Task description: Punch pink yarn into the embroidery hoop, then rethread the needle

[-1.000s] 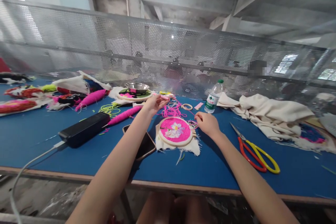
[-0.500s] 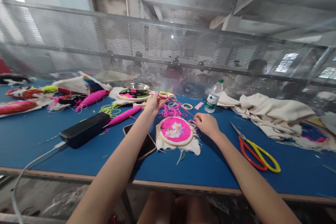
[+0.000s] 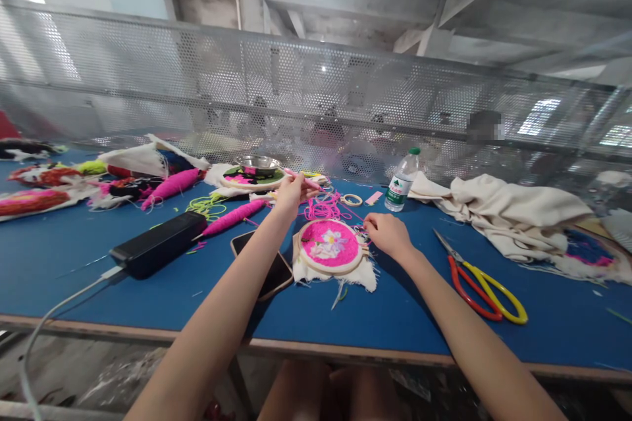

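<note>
My left hand is closed round a slim pink punch needle, held above the far edge of the embroidery hoop. Right of the hoop, my right hand is pinched on pink yarn, which runs back toward a loose tangle. Between my forearms lies the round wooden embroidery hoop, its white cloth filled with pink loops and a white flower. Frayed cloth edges stick out round it. My fingertips partly hide the yarn's end.
A phone and black power bank lie left, beside a pink yarn spindle. Scissors, a water bottle and crumpled cloth are on the right. A metal bowl stands behind on another hoop.
My left hand has shifted slightly right, and the punch needle has tilted, its right end lower. My right hand stays nearly in place by the hoop.
</note>
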The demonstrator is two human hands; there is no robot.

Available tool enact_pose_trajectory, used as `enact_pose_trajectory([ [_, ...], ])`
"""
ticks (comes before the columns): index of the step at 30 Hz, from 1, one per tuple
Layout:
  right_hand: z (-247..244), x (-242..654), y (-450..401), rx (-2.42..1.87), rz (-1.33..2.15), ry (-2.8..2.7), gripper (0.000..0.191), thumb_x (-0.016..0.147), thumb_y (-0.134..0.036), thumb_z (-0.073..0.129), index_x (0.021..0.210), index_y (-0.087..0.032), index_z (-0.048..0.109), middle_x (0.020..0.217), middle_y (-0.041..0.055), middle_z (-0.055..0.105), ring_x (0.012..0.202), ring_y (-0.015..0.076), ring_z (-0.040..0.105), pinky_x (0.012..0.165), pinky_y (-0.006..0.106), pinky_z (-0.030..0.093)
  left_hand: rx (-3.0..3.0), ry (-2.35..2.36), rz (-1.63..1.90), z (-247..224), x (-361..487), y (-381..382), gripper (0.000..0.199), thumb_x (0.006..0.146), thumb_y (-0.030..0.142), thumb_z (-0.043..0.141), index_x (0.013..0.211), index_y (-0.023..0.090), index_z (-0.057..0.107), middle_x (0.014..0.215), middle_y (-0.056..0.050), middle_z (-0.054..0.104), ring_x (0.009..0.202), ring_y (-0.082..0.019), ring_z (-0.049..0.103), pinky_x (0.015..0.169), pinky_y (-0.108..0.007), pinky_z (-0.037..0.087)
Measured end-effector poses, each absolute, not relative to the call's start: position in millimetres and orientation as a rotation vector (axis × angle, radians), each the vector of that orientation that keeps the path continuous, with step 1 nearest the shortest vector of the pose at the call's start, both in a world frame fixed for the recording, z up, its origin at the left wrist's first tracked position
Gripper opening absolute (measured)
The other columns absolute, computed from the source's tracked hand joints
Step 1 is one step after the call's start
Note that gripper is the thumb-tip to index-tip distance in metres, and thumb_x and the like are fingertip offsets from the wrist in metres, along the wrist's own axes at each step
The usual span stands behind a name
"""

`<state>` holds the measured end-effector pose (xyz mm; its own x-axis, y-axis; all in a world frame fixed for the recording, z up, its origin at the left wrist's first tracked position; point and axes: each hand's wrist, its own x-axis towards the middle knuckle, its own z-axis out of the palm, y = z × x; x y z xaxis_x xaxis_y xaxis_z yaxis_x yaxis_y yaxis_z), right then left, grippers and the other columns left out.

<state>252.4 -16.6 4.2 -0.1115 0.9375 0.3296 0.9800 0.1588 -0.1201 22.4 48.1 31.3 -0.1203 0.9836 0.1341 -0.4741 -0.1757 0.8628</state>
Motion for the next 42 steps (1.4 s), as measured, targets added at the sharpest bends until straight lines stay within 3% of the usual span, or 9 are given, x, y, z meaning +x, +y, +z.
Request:
enact_pose_trajectory([
  [8,2.1,246.9,-18.2,-1.708,-0.09,-2.175,0.022,0.087,-0.028,0.047,0.083,-0.025,0.068,0.08,0.0025,0.072,0.073,0.0179,0.062,0.056,0.025,0.026,1.038,0.854,1.511,24.8,42.5,39.0,0.009,0.09,0.021,0.054,0.085,0.017,0.048,0.064,-0.003,0.067,0.062,-0.016,0.069,0.065,-0.031,0.057],
  [19,2.8,246.4,-20.5,-1.575,-0.047,-2.181,0.023,0.09,-0.027,0.044,0.084,-0.022,0.065,0.079,0.002,0.071,0.069,0.0154,0.059,0.058,0.024,0.028,0.988,0.821,1.467,18.5,43.6,46.3,0.014,0.094,0.014,0.044,0.081,0.015,0.05,0.067,-0.004,0.067,0.056,-0.011,0.066,0.063,-0.024,0.056],
  [26,1.9,247.7,-19.3,-1.575,-0.042,-2.162,0.022,0.088,-0.026,0.045,0.081,-0.022,0.066,0.074,0.0024,0.07,0.067,0.0163,0.059,0.058,0.025,0.027,0.958,0.842,1.408,12.5,36.7,46.8,0.017,0.082,0.022,0.066,0.07,0.013,0.058,0.059,-0.006,0.067,0.05,-0.012,0.063,0.055,-0.023,0.056],
  [31,2.5,246.7,-20.4,-1.575,-0.043,-2.154,0.023,0.088,-0.027,0.045,0.082,-0.021,0.067,0.074,0.0029,0.069,0.067,0.0167,0.059,0.058,0.025,0.028,0.957,0.855,1.402,11.4,34.4,46.4,0.021,0.08,0.022,0.068,0.064,0.012,0.059,0.056,-0.008,0.067,0.047,-0.012,0.062,0.052,-0.022,0.054],
  [37,3.1,246.0,-21.0,-1.573,-0.026,-2.151,0.023,0.088,-0.026,0.045,0.08,-0.021,0.066,0.069,0.0023,0.067,0.063,0.0153,0.056,0.056,0.025,0.027,0.901,0.836,1.426,11.7,37.1,49.2,0.011,0.08,0.012,0.067,0.082,0.012,0.056,0.061,-0.004,0.067,0.054,-0.014,0.066,0.059,-0.024,0.056],
  [42,4.4,245.1,-23.3,-1.544,0.01,-2.171,0.021,0.087,-0.026,0.046,0.078,-0.021,0.065,0.065,-0.0001,0.064,0.059,0.014,0.053,0.055,0.024,0.026,0.883,0.795,1.42,14.1,38.0,49.9,0.011,0.082,0.008,0.061,0.09,0.013,0.055,0.077,-0.009,0.071,0.065,-0.016,0.07,0.061,-0.026,0.057],
])
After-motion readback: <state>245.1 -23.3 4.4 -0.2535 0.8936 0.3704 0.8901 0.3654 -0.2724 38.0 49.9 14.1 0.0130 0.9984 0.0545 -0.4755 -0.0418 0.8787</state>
